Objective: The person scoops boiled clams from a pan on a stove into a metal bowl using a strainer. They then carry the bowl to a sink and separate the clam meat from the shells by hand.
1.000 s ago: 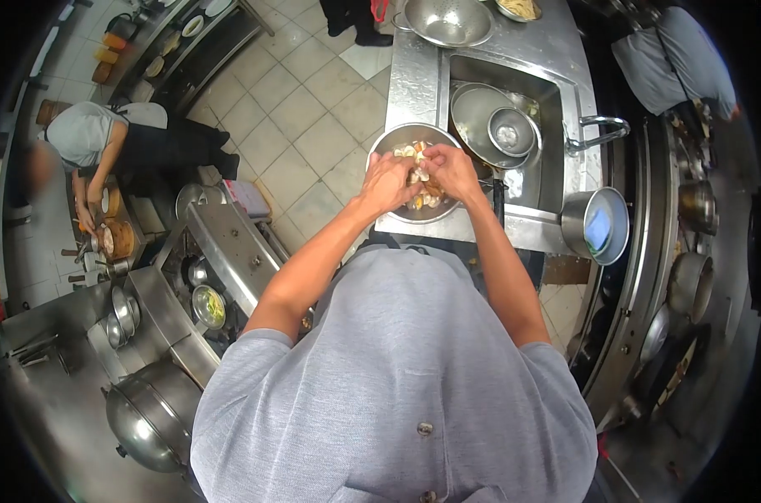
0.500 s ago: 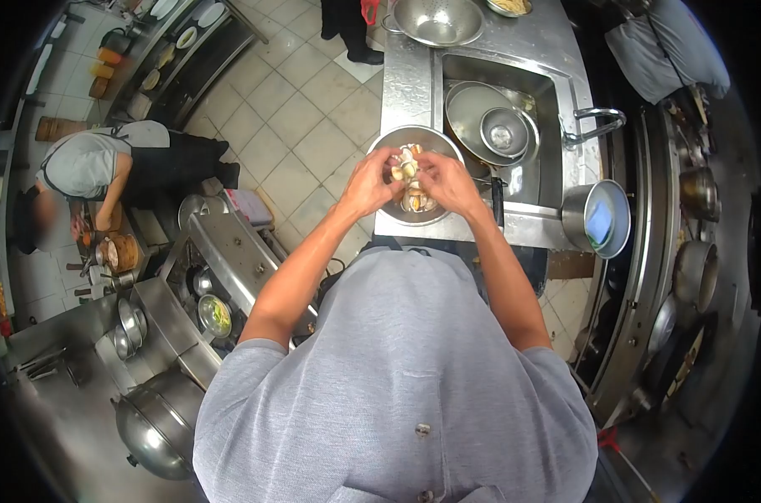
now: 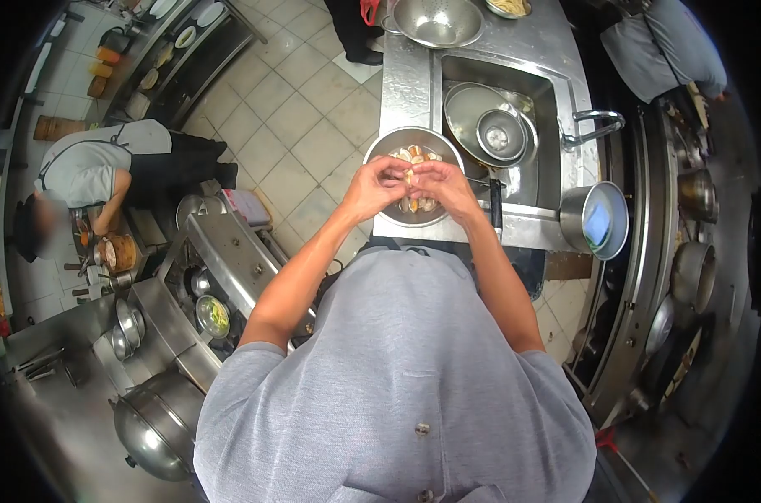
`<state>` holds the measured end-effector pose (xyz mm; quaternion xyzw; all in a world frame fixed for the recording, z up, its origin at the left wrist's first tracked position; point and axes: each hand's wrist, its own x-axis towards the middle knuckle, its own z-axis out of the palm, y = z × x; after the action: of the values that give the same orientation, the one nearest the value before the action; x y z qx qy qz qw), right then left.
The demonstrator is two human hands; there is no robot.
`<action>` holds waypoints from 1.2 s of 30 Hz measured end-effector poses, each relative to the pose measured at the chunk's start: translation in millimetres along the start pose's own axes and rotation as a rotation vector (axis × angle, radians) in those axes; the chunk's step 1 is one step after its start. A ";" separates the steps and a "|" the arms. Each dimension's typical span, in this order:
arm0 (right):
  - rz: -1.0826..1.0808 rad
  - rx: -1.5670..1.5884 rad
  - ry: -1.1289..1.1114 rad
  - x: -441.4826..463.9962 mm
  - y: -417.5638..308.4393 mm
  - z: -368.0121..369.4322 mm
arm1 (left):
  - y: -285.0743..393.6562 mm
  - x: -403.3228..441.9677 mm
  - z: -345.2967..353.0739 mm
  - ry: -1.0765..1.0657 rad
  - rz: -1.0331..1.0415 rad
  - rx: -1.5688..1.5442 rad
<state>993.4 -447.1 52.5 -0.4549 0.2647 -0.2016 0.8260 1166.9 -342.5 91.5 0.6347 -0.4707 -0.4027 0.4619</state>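
While held close together in head view, left hand (image 3: 374, 186) and right hand (image 3: 445, 186), both bare, backs uppermost, above metal bowl (image 3: 407, 136). Fingers of both bent inward, tips meeting, closed in a pinch on small pale piece (image 3: 410, 177); share of hold between hands, cannot tell. Metal bowl, round, by near left corner of steel table (image 3: 410, 92), rim overlapping left edge. Within, loose food pieces (image 3: 417, 154), white and orange-brown, partly hidden by fingers, too small to identify.

To right of metal bowl, sink (image 3: 548, 134), let into table. In sink, wide round pan (image 3: 467, 113); inside pan, small steel bowl (image 3: 499, 136). At sink's near left corner, dark handle (image 3: 496, 204). At table's right edge, faucet (image 3: 594, 127). By near right corner, metal pot (image 3: 571, 220), containing blue item (image 3: 599, 222). Toward far left corner, colander (image 3: 437, 21); to right of colander, dish of pale yellow strips (image 3: 510, 7), partly cut off.

Beyond table: co-worker (image 3: 95, 172), grey top, dark trousers, bent forward, well apart on left; second person (image 3: 665, 50), grey clothing, upper right; dark-trousered legs (image 3: 351, 29) beside far left end. Lower left, large domed steel vessel (image 3: 158, 427).
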 end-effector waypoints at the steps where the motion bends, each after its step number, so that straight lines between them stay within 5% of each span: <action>1: 0.007 0.036 -0.013 -2.5 -3.1 0.1 | -0.4 0.9 -1.2 -0.031 -0.030 -0.037; 12: -0.008 0.001 0.022 -6.0 -7.1 -1.7 | 6.1 2.2 2.0 -0.119 -0.137 -0.215; 17: -0.054 -0.159 0.086 -6.0 -8.7 -1.7 | 19.7 -0.4 12.6 -0.044 0.064 0.082; 36: -0.222 -0.139 0.362 -39.8 -26.8 -35.5 | 55.6 42.2 58.5 -0.219 0.316 0.407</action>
<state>937.9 -460.7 69.8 -0.4933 0.3702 -0.3508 0.7047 1108.8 -402.7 127.4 0.5859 -0.6821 -0.2891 0.3285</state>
